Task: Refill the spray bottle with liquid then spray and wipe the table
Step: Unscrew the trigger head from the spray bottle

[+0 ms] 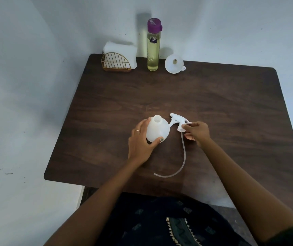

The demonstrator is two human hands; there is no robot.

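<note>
A round white spray bottle body [157, 129] stands on the dark wooden table [213, 103] with its neck uncovered. My left hand [141, 139] grips it from the left side. The white trigger spray head [178, 120] is off the bottle and lies just to its right; my right hand [198, 131] pinches its screw collar. Its clear dip tube [181, 160] curves down across the table toward me. A tall clear bottle of yellowish liquid [153, 48] with a purple cap stands at the table's far edge. Beside it sits a white funnel [174, 63].
A gold wire holder with white napkins [118, 58] stands at the far left corner, against the pale wall. The table's near edge lies just in front of my lap. A dark object shows at the right border of the view.
</note>
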